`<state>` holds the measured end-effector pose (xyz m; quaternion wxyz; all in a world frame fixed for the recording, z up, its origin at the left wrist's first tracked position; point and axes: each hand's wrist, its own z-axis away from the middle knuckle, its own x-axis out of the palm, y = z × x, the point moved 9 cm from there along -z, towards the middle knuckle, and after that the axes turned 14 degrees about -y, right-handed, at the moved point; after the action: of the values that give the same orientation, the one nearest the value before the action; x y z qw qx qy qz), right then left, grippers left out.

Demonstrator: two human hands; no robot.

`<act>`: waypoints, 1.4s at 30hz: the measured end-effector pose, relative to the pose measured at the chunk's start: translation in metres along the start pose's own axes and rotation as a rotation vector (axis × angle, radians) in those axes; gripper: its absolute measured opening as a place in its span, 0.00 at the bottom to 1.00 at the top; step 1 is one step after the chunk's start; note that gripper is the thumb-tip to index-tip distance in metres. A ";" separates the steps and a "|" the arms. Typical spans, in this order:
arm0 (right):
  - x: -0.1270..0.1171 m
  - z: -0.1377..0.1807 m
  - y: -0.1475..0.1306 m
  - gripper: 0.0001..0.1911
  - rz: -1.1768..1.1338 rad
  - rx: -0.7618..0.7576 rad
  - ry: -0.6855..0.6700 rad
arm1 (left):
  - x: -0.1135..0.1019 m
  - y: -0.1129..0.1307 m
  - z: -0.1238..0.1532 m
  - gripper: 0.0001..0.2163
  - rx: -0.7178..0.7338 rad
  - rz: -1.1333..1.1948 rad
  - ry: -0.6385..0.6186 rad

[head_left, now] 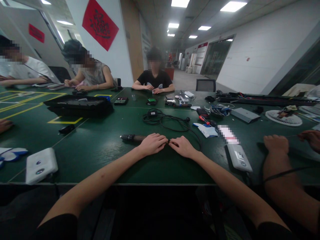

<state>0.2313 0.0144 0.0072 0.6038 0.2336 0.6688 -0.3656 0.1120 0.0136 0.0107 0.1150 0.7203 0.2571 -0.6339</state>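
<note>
My left hand (154,144) lies closed over the rear of a slim, dark rotary tool (130,137) with a metal chuck, which points left on the green table. My right hand (183,146) is closed in a pinch, its fingertips nearly touching the left ones. Between them shows a small dark piece (168,141) at the tool's tail end. A black power cord (172,125) loops beyond my hands, and one stretch of it runs down behind my right wrist. My fingers hide most of what they pinch.
A black tray-like housing (80,105) sits at left. White devices (41,165) (239,158) flank my arms. A red screwdriver (203,119), a glove (206,130) and a white fan-like part (283,117) lie at right. Another person's hand (276,145) is close on the right; others sit opposite.
</note>
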 end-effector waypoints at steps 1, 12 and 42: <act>0.000 0.000 0.000 0.13 -0.002 0.000 -0.001 | 0.000 0.000 0.000 0.11 -0.004 0.000 -0.001; 0.000 0.000 0.000 0.13 -0.001 0.017 -0.001 | 0.001 -0.002 0.000 0.12 -0.020 -0.008 0.018; -0.002 0.000 -0.001 0.13 -0.002 0.015 0.003 | 0.000 -0.001 0.001 0.12 -0.004 -0.004 0.003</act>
<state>0.2314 0.0139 0.0088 0.6007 0.2377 0.6671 -0.3710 0.1108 0.0139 0.0111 0.1145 0.7204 0.2599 -0.6327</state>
